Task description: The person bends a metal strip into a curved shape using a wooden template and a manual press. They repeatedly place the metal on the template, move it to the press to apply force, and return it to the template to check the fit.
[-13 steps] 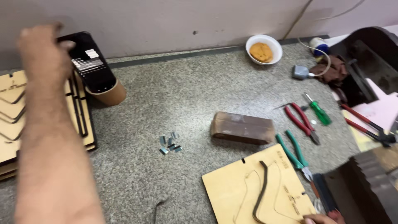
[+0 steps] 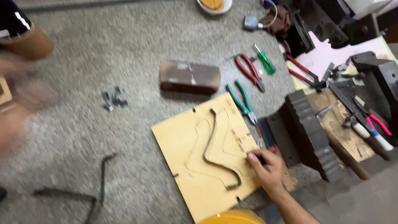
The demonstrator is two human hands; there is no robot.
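Right hand (image 2: 267, 166), lower right of centre, rests on the right edge of the board (image 2: 199, 157), fingers curled and pinching something small and dark at the board's edge; what it is, cannot tell. Board lies flat on the stone top (image 2: 137, 49), centre-bottom of frame, with a bent steel strip (image 2: 215, 149) seated in its cut slot, running from top middle down to a hook at the lower right.

Left hand (image 2: 18, 103) at far left is a motion blur; fingers spread or closed, cannot tell, and nothing seen in it.

Step, as judged: fitting strip into the board's slots, right hand steadying the board or pressing at the edge.

Next move likely needs the strip's lower hook pushed fully home, board held from sliding.

Nearby:
- brown block (image 2: 190, 77) above the board
- green pliers (image 2: 242, 101) just right of the board's top corner
- red pliers (image 2: 250, 71) and green screwdriver (image 2: 265, 61) further up
- small metal bits (image 2: 114, 98) at left
- loose dark strip (image 2: 99, 182) lower left
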